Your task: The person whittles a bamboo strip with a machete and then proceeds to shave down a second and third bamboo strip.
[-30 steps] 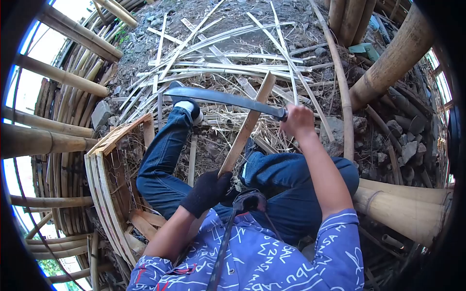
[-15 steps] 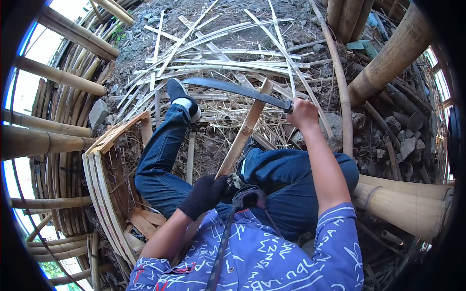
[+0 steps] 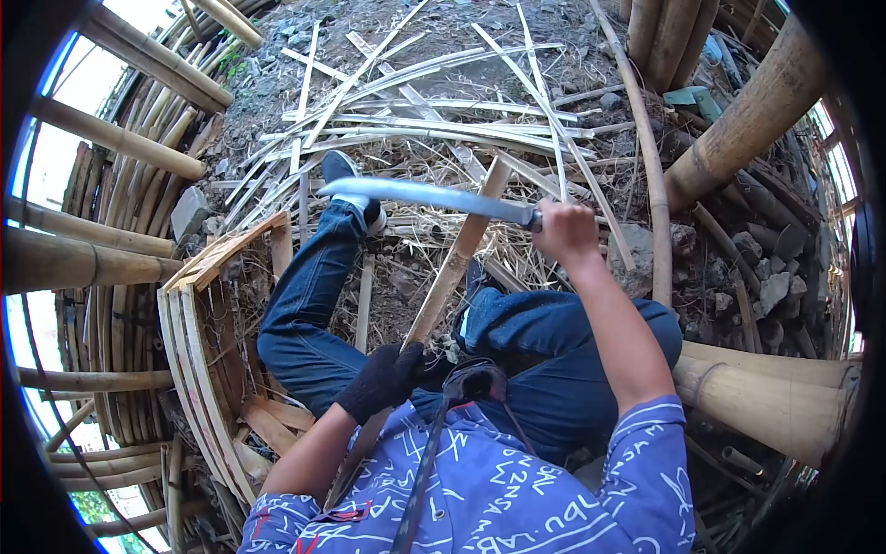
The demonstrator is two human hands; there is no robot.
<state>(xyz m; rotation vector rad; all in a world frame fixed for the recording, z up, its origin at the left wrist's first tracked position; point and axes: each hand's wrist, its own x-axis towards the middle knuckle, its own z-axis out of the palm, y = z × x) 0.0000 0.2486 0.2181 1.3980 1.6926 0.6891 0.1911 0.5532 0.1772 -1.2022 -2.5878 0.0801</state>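
Observation:
A dark knitted glove covers my left hand (image 3: pixel 380 380), whose fingers are wrapped round the lower part of a split bamboo strip (image 3: pixel 441 281). The strip slants up and away from my lap, its far end above my legs. My bare right hand (image 3: pixel 567 231) grips the handle of a machete (image 3: pixel 425 194). Its long, slightly curved blade points left, crosses the strip near the far end and is a little blurred. The blade's tip overlaps my shoe (image 3: pixel 343 175) in this view.
Pale bamboo strips (image 3: pixel 434 118) lie criss-crossed on the ground ahead. A wooden crate (image 3: pixel 189 346) stands at my left, with stacked bamboo poles (image 3: pixel 125 231) beyond. Thick bamboo posts (image 3: pixel 752 125) and broken rocks (image 3: pixel 775 286) are on the right.
The machete has come down the bamboo strip toward me, with my right hand moving slightly left and nearer. My left hand keeps its hold with little movement.

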